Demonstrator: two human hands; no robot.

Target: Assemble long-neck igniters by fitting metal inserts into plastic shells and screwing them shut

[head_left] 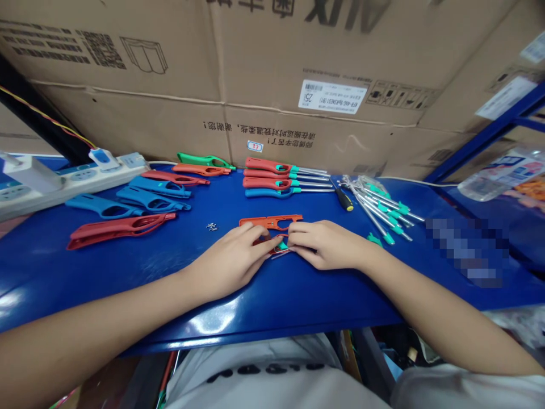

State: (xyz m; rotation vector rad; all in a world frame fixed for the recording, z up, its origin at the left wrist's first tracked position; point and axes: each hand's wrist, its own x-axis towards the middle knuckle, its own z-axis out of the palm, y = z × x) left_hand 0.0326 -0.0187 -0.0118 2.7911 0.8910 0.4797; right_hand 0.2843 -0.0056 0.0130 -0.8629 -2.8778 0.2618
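My left hand (pixel 238 255) and my right hand (pixel 326 244) meet at the middle of the blue table, fingers closed. Both pinch a red lighter handle half with a green trigger piece (pixel 281 246) in it; fingers cover much of it. A thin metal piece (pixel 279 255) shows just below the fingertips. Right behind the hands lies an orange handle half (pixel 272 222), its inner side up. Small screws (pixel 212 226) form a little pile left of my left hand.
Red, blue, orange and green handle shells (pixel 123 229) lie at left, near a white power strip (pixel 85 177). Long-necked lighters (pixel 272 183) line the back beside a screwdriver (pixel 344 200). Metal rods with green triggers (pixel 383 213) are heaped right. Behind stands a cardboard box (pixel 255 85); a plastic bottle (pixel 498 173) is far right.
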